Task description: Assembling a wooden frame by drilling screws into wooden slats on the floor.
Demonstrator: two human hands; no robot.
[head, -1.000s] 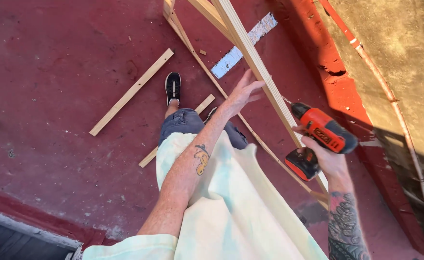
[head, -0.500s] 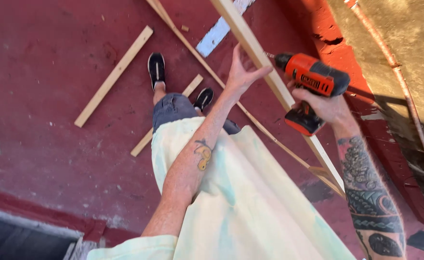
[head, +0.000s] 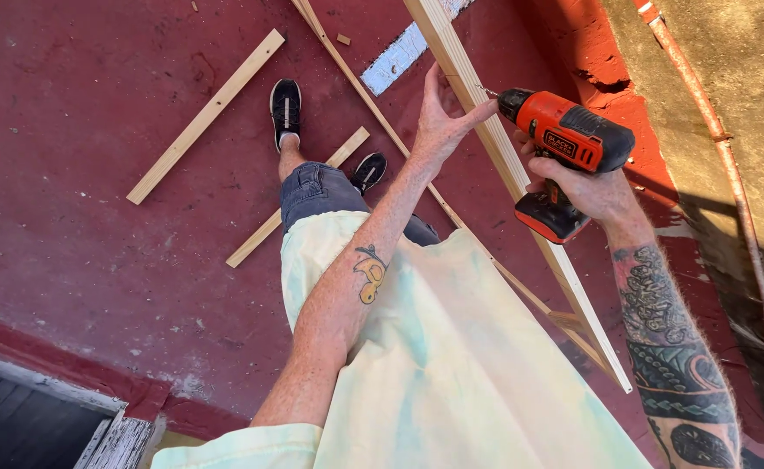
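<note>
My left hand [head: 441,120] grips the edge of a long pale wooden batten [head: 497,149] that is part of an upright frame. My right hand [head: 592,189] holds an orange and black cordless drill [head: 564,139] by its handle. The drill's tip [head: 489,91] touches the batten right by my left thumb. A thinner strip [head: 373,102] of the same frame runs diagonally behind my left arm. The two meet at a corner brace [head: 573,323] lower right.
Two loose wooden slats [head: 204,115] [head: 299,197] lie on the dark red floor [head: 78,243], beside my black shoes [head: 285,100]. A red and bare concrete wall [head: 729,78] with a thin pipe [head: 712,113] stands right. A white painted strip [head: 404,50] marks the floor.
The view has shifted and closed in. My right hand has brought the drill up and left until its tip meets the batten by my left hand, which keeps its grip.
</note>
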